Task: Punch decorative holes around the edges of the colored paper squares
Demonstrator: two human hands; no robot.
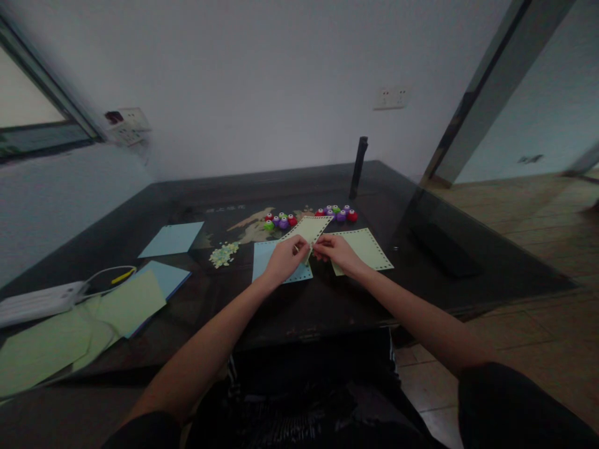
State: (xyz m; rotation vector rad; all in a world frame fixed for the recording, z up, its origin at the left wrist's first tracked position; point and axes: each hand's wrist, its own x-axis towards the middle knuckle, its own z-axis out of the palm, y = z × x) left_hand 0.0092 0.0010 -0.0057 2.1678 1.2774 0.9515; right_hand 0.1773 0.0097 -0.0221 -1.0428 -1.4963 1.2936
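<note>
A pale yellow sheet of paper point(309, 229) with small dark marks, like punched holes, along its edges is raised at a tilt above the table. My left hand point(287, 257) is closed on its near edge, thumb and fingers pinched together. Close beside it, my right hand point(337, 252) pinches at the sheet's right edge; whatever lies between those fingertips is too small to make out. Under my left hand rests a light blue sheet point(263, 257) with similar edge marks. Another pale yellow marked sheet point(367, 246) lies partly beneath my right hand.
Small red, purple and green eyeball-like balls point(283, 221) sit in two clusters behind the sheets. Left are a pile of small pale pieces point(224, 254), a blue sheet point(173, 239), stacked papers point(133, 302) and a white power strip point(42, 302). A black upright object point(359, 167) stands at back right.
</note>
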